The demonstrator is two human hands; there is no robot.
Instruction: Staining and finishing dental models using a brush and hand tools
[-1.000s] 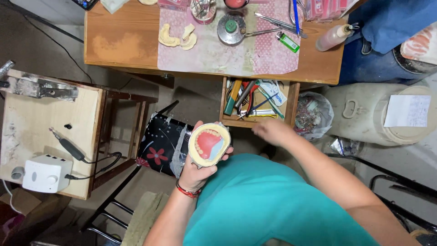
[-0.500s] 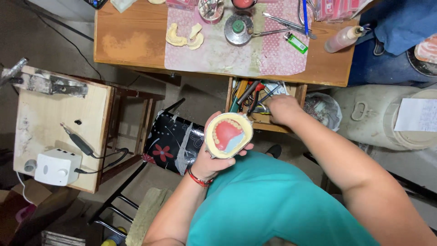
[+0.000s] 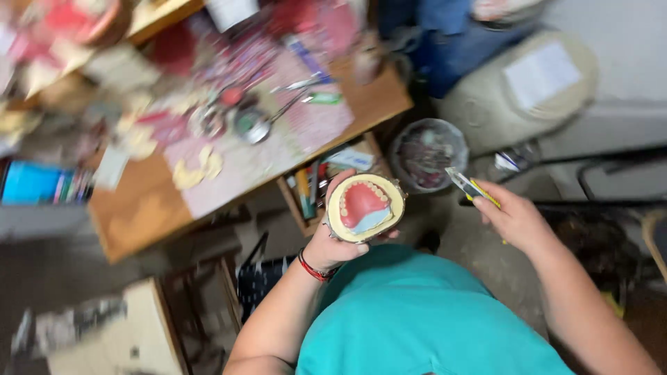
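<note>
- Withdrawn from the open drawer (image 3: pixel 326 184) where it was reaching half a second ago, the right hand (image 3: pixel 517 222) now sits at the right of the frame, closed around a yellow-and-grey utility knife (image 3: pixel 469 186); the view has swung and blurred, and the table (image 3: pixel 139 208) now slants across the upper left.
- At frame centre the left hand (image 3: pixel 333 246) is gripping a dental cast (image 3: pixel 365 207) from below, a round cream model carrying a pink wax plate and a row of teeth, its face turned up toward the camera.
- Cast and knife are apart, the blade end pointing up and left toward the model with a clear gap between.
- Judging from the grip, clean work here calls for the cast to be braced firmly in the palm, the blade brought in shallow along the wax edge, and the cut steered away from the supporting fingers.
- The left forearm rises from the lower left, a red band (image 3: pixel 314 267) at the wrist, the elbow bent tight against the teal shirt (image 3: pixel 417 319).
- The right arm enters from the lower right, the wrist cocked inward.
- A clear bowl (image 3: pixel 427 153) of dark scraps stands on the floor just beyond the two hands, near the drawer.
- Metal tools and pale cast pieces lie smeared by motion on the patterned cloth (image 3: pixel 278 139) over the table.
</note>
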